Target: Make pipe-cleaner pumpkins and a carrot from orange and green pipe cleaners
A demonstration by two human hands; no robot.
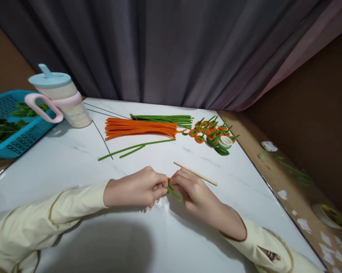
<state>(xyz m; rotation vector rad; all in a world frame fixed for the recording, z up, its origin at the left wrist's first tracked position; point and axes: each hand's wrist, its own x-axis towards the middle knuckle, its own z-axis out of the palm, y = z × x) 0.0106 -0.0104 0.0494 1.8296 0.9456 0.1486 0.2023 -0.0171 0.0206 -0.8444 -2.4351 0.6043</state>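
Note:
Near the middle of the table, my left hand (144, 187) and my right hand (192, 189) meet, both closed on a small orange and green pipe-cleaner piece (173, 192). A green stem end sticks out below the fingers, while most of the orange part is hidden. Just beyond my right hand lies a thin wooden stick (196, 173). Farther back are a bundle of orange pipe cleaners (139, 128) and a bundle of green pipe cleaners (162, 118). Two loose green pipe cleaners (137, 145) lie in front of them.
At the back right is a cluster of finished-looking orange pieces with green stems (207, 129), with a white tape roll (225, 141) beside it. A lidded tumbler (71, 102) stands back left, near a blue basket (20, 146) holding green pieces. Paper scraps (304, 225) litter the floor right.

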